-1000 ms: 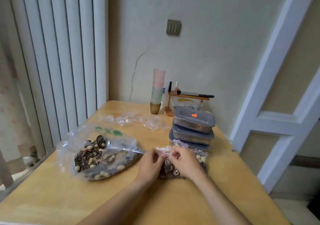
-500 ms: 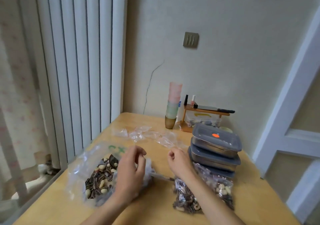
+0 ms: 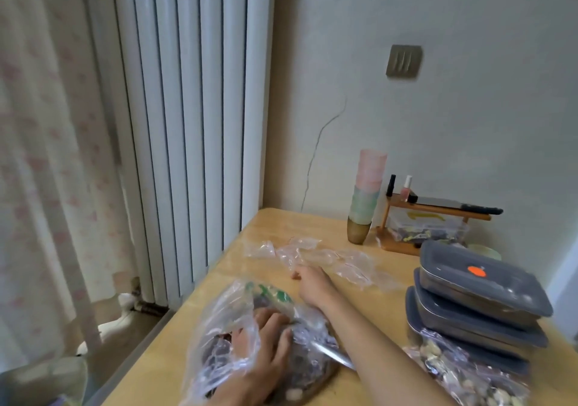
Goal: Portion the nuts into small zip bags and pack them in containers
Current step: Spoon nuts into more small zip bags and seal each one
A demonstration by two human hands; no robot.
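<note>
Fingers of your left hand are sunk into the mouth of the big bag of nuts, loosely curled among them as if gathering a handful; whether they have actually closed on any nuts you cannot tell through the crinkled plastic. That bag lies on its side at the near left of the table, mouth turned up toward you, which is why the hand can go straight in without a second hand holding it open.

Your right hand is stretched across and beyond the big bag, fingers extended and holding nothing, their tips at the near edge of the empty zip bags. Those lie scattered flat further back on the table, well apart from the nuts, so I'd judge you are fetching a fresh one while the left hand readies the next portion.

At the near right, a filled zip bag of mixed nuts lies against the foot of the stacked containers, lids on and seemingly waiting to be packed. Behind the stack, against the wall, stand a column of nested cups and a small wooden shelf with bottles on it.
</note>
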